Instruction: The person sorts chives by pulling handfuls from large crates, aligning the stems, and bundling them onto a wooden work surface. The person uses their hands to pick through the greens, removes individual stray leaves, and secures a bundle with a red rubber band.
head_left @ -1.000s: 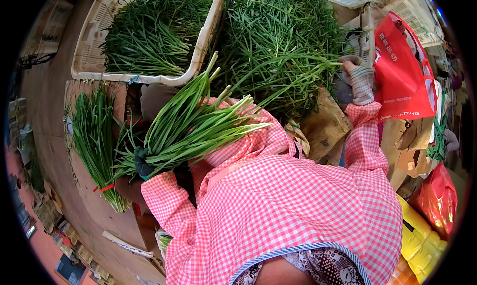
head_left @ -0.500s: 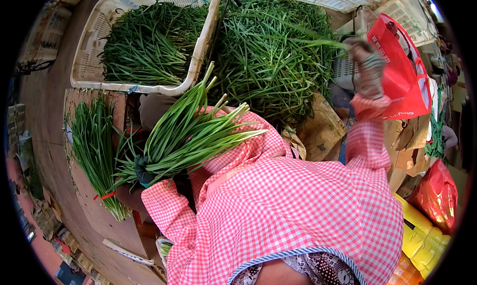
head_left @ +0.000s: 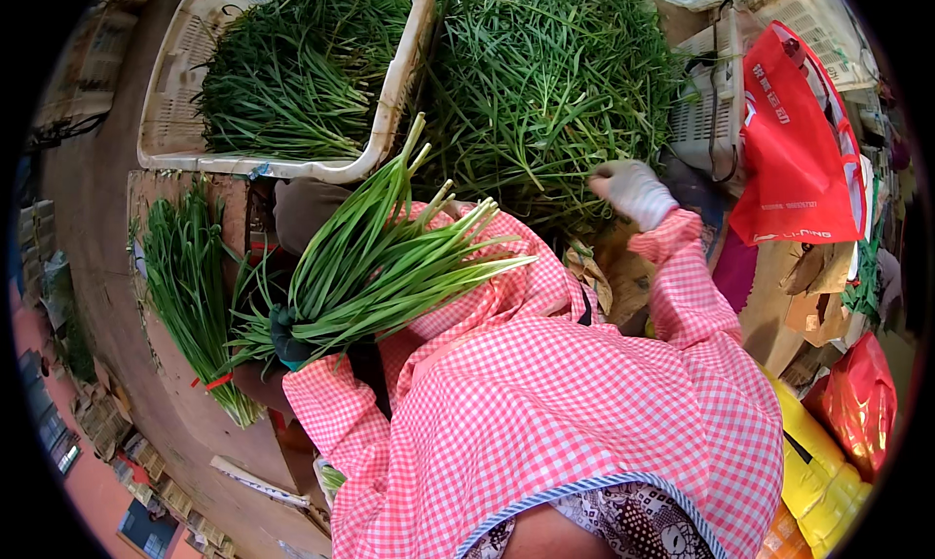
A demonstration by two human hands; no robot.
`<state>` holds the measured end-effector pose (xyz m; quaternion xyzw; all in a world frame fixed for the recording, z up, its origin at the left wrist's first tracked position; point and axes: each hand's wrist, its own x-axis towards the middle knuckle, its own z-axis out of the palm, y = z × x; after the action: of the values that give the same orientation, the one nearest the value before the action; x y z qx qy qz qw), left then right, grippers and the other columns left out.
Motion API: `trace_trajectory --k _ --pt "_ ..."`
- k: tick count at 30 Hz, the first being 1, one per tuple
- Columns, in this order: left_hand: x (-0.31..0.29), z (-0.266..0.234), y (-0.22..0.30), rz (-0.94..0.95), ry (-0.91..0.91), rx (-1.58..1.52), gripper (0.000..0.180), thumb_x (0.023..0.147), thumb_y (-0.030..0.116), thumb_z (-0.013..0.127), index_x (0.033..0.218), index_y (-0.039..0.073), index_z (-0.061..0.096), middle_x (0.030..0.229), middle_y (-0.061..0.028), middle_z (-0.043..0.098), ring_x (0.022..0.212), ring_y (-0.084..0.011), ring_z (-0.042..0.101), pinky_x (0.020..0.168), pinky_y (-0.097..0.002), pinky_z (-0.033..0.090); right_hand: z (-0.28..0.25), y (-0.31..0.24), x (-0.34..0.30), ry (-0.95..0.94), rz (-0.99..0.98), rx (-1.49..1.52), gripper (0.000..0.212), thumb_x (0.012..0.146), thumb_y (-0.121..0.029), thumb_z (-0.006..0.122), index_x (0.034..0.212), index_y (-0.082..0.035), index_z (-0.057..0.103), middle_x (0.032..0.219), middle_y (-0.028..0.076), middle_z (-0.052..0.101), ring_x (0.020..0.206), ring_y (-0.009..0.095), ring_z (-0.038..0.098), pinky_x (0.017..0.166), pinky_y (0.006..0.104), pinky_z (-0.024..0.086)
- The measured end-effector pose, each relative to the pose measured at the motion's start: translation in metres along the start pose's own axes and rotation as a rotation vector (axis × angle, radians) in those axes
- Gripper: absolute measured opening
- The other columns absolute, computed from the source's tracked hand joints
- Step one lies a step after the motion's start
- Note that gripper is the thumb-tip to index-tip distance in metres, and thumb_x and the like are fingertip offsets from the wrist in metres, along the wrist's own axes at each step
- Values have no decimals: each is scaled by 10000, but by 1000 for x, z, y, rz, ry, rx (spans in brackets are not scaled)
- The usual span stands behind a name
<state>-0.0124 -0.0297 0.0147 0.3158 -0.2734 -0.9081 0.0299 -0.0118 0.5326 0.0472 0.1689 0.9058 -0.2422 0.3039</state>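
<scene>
A garlic chive bundle (head_left: 180,277) with a red tie (head_left: 211,382) lies on a brown board (head_left: 209,444). Behind it, a white plastic crate (head_left: 170,101) holds more chives. The left hand (head_left: 284,337), in a dark green glove, is closed around the leafy end of a loose chive bunch (head_left: 390,257), pale stem ends pointing up and right. Farther right spreads a tangled chive pile (head_left: 545,92). At its near right edge, the right hand (head_left: 638,193), in a pale glove, has fingers curled; whether it grips anything, I cannot tell. A red bag (head_left: 794,150) stands beyond.
</scene>
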Motion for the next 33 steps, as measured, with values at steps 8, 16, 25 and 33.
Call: trace_trajectory --k 8,16,25,33 --pt "-21 35 -3 14 83 -2 64 830 152 587 775 122 594 643 31 592 615 -137 578 652 -310 515 65 -36 60 10 -60 -70 376 826 -386 537 956 -50 645 916 169 655 884 343 611 778 425 466" --pt "-33 45 -7 -156 29 -38 136 855 200 569 731 146 572 666 27 598 663 -162 583 734 -375 504 -36 -76 2 261 -95 892 228 842 -219 551 903 -56 698 708 23 648 468 50 478 429 195 353" --pt "-40 30 -13 -32 86 -81 160 875 254 589 906 98 606 871 -52 644 829 -243 610 794 -443 511 -56 -326 -18 119 -686 730 193 833 -179 604 964 -78 703 742 26 674 520 39 522 471 189 402" --pt "-22 37 -24 88 -29 -65 296 909 345 542 1042 82 577 974 -63 607 889 -233 578 831 -424 498 20 -466 -26 -112 -1258 -81 309 799 -310 636 990 -69 659 852 90 662 762 257 623 674 307 496"
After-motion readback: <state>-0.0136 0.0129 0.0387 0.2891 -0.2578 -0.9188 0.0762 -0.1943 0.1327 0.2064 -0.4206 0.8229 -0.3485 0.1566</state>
